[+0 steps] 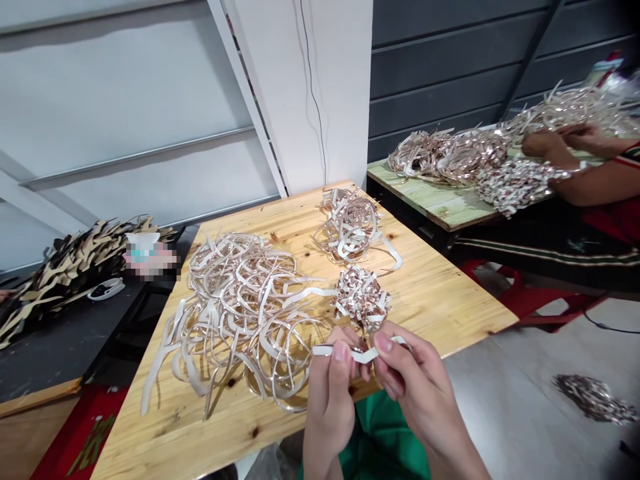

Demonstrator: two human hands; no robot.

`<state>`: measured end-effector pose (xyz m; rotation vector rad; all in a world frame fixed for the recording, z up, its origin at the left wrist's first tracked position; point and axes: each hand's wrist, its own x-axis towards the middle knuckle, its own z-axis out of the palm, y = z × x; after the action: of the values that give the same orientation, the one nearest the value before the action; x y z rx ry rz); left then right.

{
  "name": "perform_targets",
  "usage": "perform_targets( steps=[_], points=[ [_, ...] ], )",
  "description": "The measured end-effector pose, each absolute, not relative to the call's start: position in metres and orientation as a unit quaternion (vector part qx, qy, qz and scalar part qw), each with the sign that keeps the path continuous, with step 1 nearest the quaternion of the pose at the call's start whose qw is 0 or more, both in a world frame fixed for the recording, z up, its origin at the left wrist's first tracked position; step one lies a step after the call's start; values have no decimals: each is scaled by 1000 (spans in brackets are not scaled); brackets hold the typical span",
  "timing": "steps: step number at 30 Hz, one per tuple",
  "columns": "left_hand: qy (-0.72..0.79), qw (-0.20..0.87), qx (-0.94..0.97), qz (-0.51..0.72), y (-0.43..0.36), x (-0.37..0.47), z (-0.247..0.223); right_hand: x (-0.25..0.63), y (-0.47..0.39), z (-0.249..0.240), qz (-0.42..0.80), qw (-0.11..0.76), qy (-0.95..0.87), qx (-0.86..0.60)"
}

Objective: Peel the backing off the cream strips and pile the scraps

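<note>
Between my two hands is a narrow strip [364, 357], white on the face toward me, with a shiny brownish edge. My left hand [334, 393] pinches one end between thumb and fingers. Close beside it, my right hand [413, 373] grips the other part, where the strip bends. Just beyond my fingers lies a small heap of short, crinkled white and rose-gold pieces [361, 293]. A large tangle of long curled strips [240, 287] spreads to the left of my hands. Farther back sits a smaller coil of similar strips [350, 223].
These lie on a light wooden table [280, 437]. At right, another person's hands [545, 143] work over more strips on a greenish table [425, 193]. Dark and tan strips [85, 257] cover a black table at left. A shiny bundle [595, 399] lies on the floor.
</note>
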<state>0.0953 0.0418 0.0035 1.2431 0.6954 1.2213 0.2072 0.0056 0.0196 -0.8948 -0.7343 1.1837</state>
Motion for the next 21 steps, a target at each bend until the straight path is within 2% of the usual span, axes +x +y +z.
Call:
perform_targets(
  steps=[7, 13, 17, 21],
  points=[
    [223, 689, 442, 529, 48, 108, 13, 209, 11, 28, 587, 734, -175, -292],
    [205, 774, 272, 534, 49, 125, 17, 212, 19, 37, 565, 787, -111, -222],
    [266, 708, 313, 574, 45, 129, 5, 209, 18, 33, 522, 808, -134, -237],
    [320, 651, 440, 529, 36, 132, -5, 207, 16, 29, 519, 792, -157, -279]
  ],
)
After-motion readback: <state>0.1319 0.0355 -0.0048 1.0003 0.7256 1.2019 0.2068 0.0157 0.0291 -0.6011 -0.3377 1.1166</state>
